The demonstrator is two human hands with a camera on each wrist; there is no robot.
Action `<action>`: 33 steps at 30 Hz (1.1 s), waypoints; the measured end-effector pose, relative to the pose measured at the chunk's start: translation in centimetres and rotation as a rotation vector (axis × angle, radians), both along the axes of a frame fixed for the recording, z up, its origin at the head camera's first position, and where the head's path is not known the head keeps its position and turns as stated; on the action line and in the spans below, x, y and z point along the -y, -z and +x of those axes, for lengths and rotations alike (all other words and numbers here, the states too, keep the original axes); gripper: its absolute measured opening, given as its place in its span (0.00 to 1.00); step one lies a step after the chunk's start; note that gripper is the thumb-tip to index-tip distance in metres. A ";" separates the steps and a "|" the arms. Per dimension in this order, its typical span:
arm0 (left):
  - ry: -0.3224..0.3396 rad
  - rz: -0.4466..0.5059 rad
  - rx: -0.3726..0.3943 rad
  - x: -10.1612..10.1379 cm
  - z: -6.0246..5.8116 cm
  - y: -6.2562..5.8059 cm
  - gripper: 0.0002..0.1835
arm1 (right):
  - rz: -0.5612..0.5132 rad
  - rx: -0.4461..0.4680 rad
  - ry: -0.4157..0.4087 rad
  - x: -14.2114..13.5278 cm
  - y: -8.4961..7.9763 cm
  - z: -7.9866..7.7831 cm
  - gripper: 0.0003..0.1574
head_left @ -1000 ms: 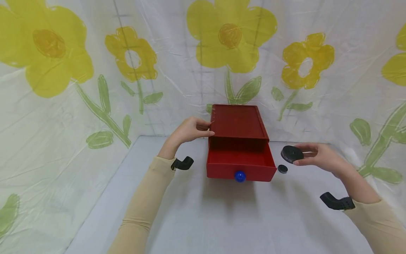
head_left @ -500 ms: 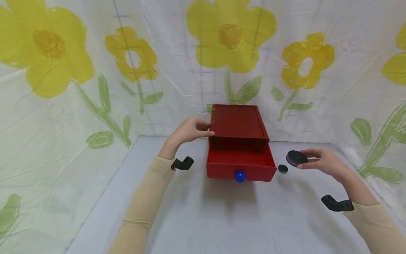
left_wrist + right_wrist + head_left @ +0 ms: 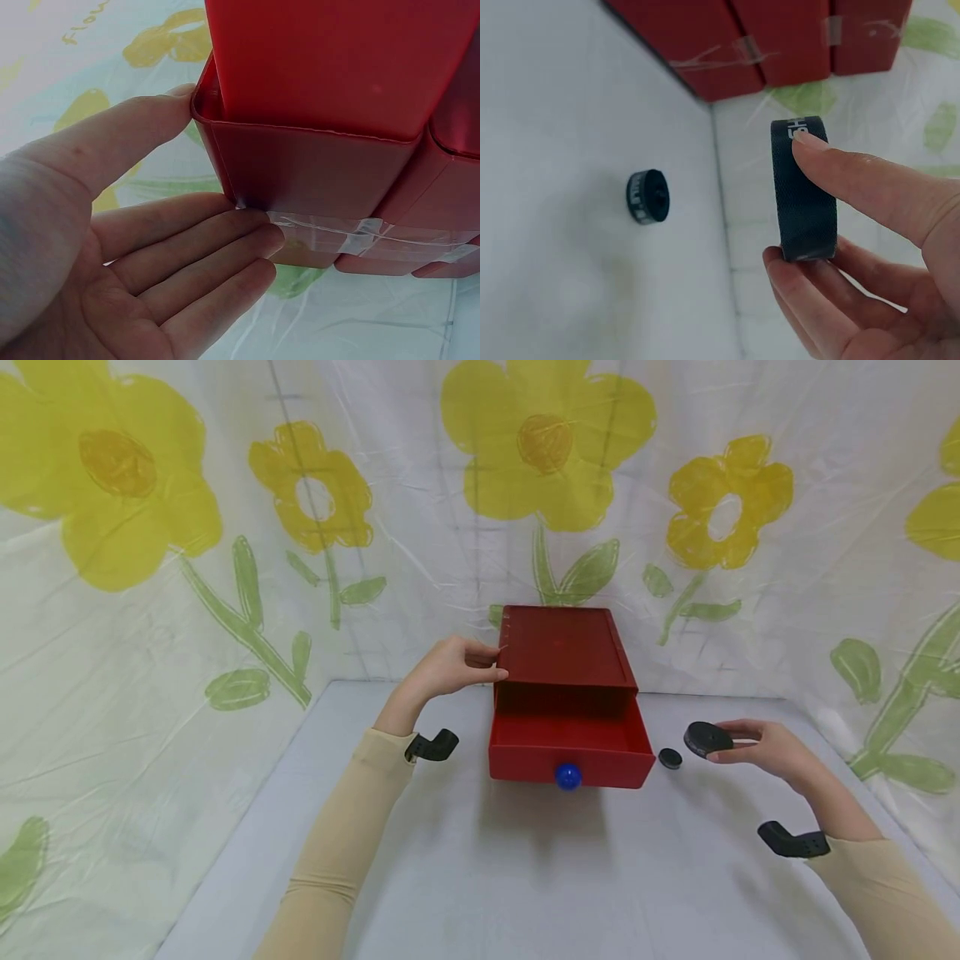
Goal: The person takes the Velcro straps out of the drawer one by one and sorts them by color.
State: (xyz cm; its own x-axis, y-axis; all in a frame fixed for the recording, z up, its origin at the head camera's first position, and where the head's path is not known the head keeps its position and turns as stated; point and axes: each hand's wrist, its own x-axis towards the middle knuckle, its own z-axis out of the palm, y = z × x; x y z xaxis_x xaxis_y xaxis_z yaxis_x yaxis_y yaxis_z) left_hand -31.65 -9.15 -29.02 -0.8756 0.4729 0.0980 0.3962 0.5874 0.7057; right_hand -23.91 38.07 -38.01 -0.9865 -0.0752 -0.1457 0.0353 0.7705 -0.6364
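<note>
A red drawer cabinet stands at the back, its top drawer pulled out with a blue knob on the front. My left hand rests at the cabinet's left edge. In the left wrist view its thumb touches the front corner, while the straight fingers lie farther back along the side. To the right, my right hand pinches a wide black roll of woven strap with white lettering, held above the table. A smaller black roll with white lettering lies nearby on the table, apart from the hand.
Clear tape runs across the cabinet's stacked red units. Behind the white table hangs a pale sheet printed with yellow flowers. Both wrists carry black camera mounts, one of them the right mount.
My right hand has drifted right and slightly lower with the wide strap roll, away from the smaller roll. The left hand and the pulled-out drawer have stayed put.
</note>
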 end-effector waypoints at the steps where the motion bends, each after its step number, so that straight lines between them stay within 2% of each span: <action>1: 0.000 0.000 -0.001 0.0 0.0 0.0 0.30 | -0.001 0.005 0.004 -0.1 0.1 -0.1 0.54; 11: 0.001 0.000 -0.007 0.0 -0.2 0.1 0.30 | 0.006 0.046 0.047 -0.7 1.5 -0.7 0.58; 33: -0.006 0.009 -0.001 0.0 0.0 0.3 0.31 | 0.013 0.054 0.091 -2.3 5.1 -1.6 0.58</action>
State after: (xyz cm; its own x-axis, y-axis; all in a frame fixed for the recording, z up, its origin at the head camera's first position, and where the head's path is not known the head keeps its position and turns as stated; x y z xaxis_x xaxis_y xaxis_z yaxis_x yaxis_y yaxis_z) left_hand -31.66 -9.13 -29.29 -0.8783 0.4669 0.1027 0.3932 0.5833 0.7107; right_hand -25.49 40.40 -43.07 -0.9797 0.0168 -0.1996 0.1399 0.7707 -0.6217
